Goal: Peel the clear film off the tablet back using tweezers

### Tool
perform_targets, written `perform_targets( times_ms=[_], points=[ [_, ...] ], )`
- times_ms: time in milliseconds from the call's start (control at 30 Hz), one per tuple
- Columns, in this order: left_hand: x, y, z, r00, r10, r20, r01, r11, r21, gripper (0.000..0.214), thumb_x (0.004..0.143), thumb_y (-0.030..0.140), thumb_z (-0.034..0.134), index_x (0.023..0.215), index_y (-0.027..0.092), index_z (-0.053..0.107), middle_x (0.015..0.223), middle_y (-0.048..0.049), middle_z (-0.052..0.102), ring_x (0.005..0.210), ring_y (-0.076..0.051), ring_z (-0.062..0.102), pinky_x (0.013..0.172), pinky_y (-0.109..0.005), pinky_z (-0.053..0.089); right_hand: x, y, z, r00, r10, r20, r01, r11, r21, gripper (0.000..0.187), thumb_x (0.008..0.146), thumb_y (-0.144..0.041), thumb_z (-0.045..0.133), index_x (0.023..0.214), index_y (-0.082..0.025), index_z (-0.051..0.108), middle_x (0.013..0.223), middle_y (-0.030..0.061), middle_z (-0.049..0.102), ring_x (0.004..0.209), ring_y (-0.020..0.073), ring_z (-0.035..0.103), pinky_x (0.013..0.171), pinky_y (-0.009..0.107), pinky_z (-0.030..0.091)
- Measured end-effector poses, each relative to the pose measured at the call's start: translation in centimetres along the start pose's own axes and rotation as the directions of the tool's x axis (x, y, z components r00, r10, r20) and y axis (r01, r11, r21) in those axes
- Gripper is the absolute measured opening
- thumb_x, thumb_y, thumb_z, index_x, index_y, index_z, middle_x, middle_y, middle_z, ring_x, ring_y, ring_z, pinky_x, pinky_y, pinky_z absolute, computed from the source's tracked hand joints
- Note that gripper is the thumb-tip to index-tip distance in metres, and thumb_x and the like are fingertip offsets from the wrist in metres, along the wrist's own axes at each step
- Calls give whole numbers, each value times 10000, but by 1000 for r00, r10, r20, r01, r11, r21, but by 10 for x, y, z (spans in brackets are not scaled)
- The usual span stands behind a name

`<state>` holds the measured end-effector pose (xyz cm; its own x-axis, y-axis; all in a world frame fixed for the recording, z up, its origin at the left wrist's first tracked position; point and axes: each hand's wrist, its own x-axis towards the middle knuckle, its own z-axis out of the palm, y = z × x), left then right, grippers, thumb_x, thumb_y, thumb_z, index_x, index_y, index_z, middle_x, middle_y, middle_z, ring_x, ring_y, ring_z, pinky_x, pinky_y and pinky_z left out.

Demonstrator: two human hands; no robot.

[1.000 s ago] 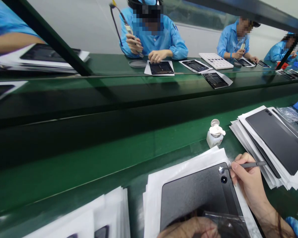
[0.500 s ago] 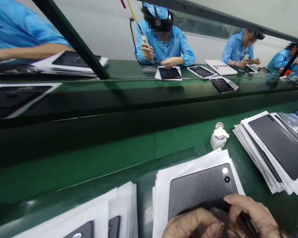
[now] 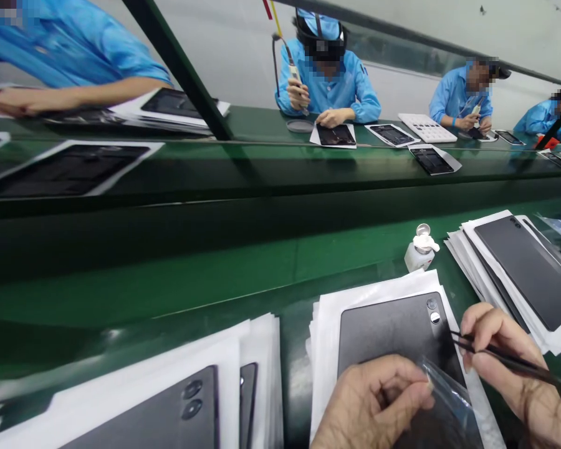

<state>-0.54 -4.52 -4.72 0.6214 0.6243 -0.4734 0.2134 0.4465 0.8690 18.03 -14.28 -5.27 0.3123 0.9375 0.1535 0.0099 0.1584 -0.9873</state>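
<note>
In the head view a dark grey tablet back cover (image 3: 388, 330) with two round camera rings lies on a stack of white paper sheets (image 3: 325, 312). My left hand (image 3: 374, 399) is over its lower part, thumb and forefinger pinching the corner of a clear plastic film (image 3: 449, 390). The film trails down to the right above the dark cover. My right hand (image 3: 514, 355) grips black tweezers (image 3: 500, 357) at the cover's right edge. Their tips point left, just below the camera rings; whether they touch the cover I cannot tell.
Another paper-and-cover stack (image 3: 168, 411) stands at left, and a further stack (image 3: 523, 268) at right. A small white bottle (image 3: 421, 252) with its lid up stands behind my stack. Beyond a raised green ledge (image 3: 262, 168), several people in blue work over tablet parts.
My hands have moved apart. The right hand, with the tweezers now plainly visible, is further right; the film is stretched out from my left fingers. The view has shifted left.
</note>
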Motion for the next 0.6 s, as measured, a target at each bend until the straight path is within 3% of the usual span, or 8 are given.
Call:
perform_targets(
  times_ms=[100,267,433,600],
  points=[
    [1,-1,-2,999,17,38,-20,997,74,230,720,385,688,653,165,690,615,-37,734,511,-126,489,531,-266,302,-2,-3,6,1000,0,25,0,1000,-11,111,886,-266,792,864,-282,685,922,7,670,784,140,640,723,216,547],
    [2,-2,-6,996,29,80,-42,984,170,264,755,394,642,723,145,724,689,-94,754,546,-152,507,558,-279,340,0,1,9,1000,9,-17,-9,1000,0,138,859,-269,824,833,-263,689,861,13,707,773,151,645,704,226,540],
    [2,-1,-7,997,16,81,-31,981,190,299,736,437,666,718,146,735,675,-94,746,542,-157,504,555,-274,332,4,3,10,999,31,-7,-31,999,28,160,841,-281,845,821,-248,690,853,20,711,768,157,655,697,241,539],
    [2,-3,-7,997,15,79,-36,961,274,314,764,434,619,725,148,743,700,-97,766,560,-155,518,549,-268,324,-1,5,13,1000,0,-24,2,997,80,145,870,-208,804,822,-252,674,862,23,715,708,152,661,596,238,522]
  ],
)
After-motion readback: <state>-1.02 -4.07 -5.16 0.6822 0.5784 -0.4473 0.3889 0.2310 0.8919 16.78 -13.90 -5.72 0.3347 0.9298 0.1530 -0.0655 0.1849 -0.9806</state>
